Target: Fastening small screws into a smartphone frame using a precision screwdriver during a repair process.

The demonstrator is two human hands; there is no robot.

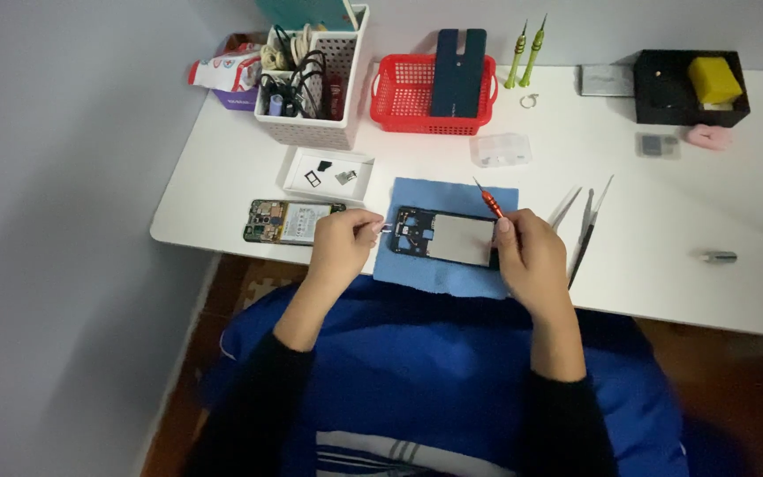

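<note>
An opened phone (pixel 442 237) with its back off lies on a blue cloth mat (pixel 441 276) at the table's near edge. My left hand (pixel 341 245) pinches something small at the phone's left end; what it is I cannot make out. My right hand (pixel 533 257) rests at the phone's right end and holds an orange-handled screwdriver (pixel 490 202), its tip pointing up and away. A second opened phone (pixel 286 220) with bare circuit board lies just left of my left hand.
A small white tray (pixel 306 164) with tiny parts sits behind the mat. Further back stand a white basket of cables (pixel 320 131), a red basket (pixel 393 95) with a dark phone cover, two green screwdrivers (pixel 526 51) and a black box (pixel 664 97). Tweezers (pixel 586 223) lie right of my right hand.
</note>
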